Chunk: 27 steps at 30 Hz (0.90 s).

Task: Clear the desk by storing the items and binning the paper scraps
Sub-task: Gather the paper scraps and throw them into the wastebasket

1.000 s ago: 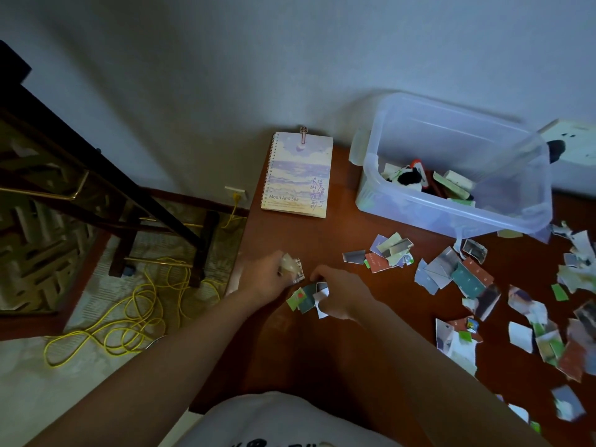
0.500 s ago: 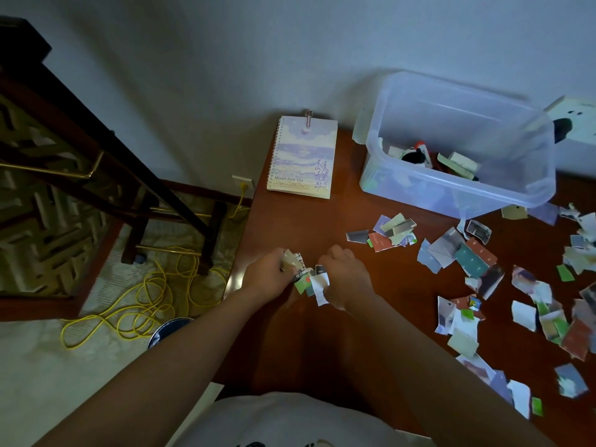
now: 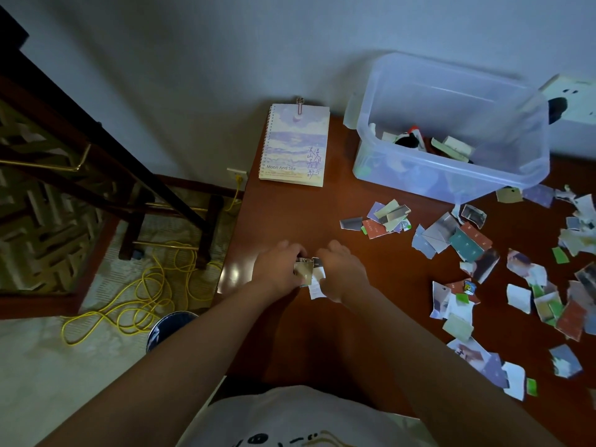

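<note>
Head view: both hands meet near the left edge of the tabletop (image 3: 283, 221), with a wad of scraps (image 3: 305, 271) caught between them.
Left hand (image 3: 275, 269): the grip is curled round the wad, fingers folded over its top, and a tan piece shows.
Right hand (image 3: 343, 272): the grip is closed on the wad's other side, and a white strip (image 3: 317, 289) hangs out below.
Risk, spill: that dangling strip looks loosely held, so I'd say it slips free on the way to the bin if the squeeze slackens.
Risk, miss: the bin (image 3: 169, 324) sits on the floor just off the tabletop's left edge, partly hidden by the forearm. A careless release could drop bits onto the yellow cable (image 3: 138, 295) instead.
Risk, sweep: the loose scraps (image 3: 467, 246) are light, and a passing arm could brush them off the right side.
Scraps, look: torn and irregular, printed in grey, teal, red, green and white. They lie flat and overlap across the right half, with a small heap (image 3: 383, 219) nearer the middle.
Notebook (image 3: 295, 145): flat at the back by the wall, not yet stored.
Clear box (image 3: 451, 175): back right, with a few items inside.
Progress: early, by my reckoning, with most of the paper yet to gather.
</note>
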Each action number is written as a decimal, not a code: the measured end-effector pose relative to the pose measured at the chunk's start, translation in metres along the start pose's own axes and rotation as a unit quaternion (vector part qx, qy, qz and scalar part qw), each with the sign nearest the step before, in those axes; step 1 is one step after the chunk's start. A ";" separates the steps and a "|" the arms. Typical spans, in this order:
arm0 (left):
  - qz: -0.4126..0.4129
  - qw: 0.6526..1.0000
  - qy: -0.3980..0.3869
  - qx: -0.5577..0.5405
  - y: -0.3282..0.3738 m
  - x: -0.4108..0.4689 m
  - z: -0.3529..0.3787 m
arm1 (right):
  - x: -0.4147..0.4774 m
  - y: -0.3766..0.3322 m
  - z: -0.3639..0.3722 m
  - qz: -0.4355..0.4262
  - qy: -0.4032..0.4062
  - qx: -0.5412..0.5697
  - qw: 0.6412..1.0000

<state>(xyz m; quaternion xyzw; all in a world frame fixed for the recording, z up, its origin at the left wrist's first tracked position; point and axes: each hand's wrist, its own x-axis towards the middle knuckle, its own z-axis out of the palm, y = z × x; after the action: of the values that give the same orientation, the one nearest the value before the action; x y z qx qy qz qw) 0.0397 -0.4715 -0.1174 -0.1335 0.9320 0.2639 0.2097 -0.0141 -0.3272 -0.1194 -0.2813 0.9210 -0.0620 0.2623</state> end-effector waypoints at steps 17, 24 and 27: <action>0.080 0.981 -0.004 0.179 0.004 0.009 0.001 | -0.017 -0.004 0.000 0.060 -0.037 0.032 0.997; 0.111 0.970 0.000 0.216 0.005 0.013 -0.003 | -0.021 -0.006 0.004 0.086 -0.012 0.058 0.994; 0.116 0.973 -0.006 0.197 0.003 0.012 -0.001 | -0.021 -0.007 0.007 0.100 0.002 0.087 0.991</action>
<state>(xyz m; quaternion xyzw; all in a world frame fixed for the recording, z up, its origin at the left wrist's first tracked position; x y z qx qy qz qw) 0.0275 -0.4712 -0.1211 0.0215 0.9735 0.0982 0.2052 0.0079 -0.3215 -0.1145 -0.1642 0.9361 -0.1154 0.2890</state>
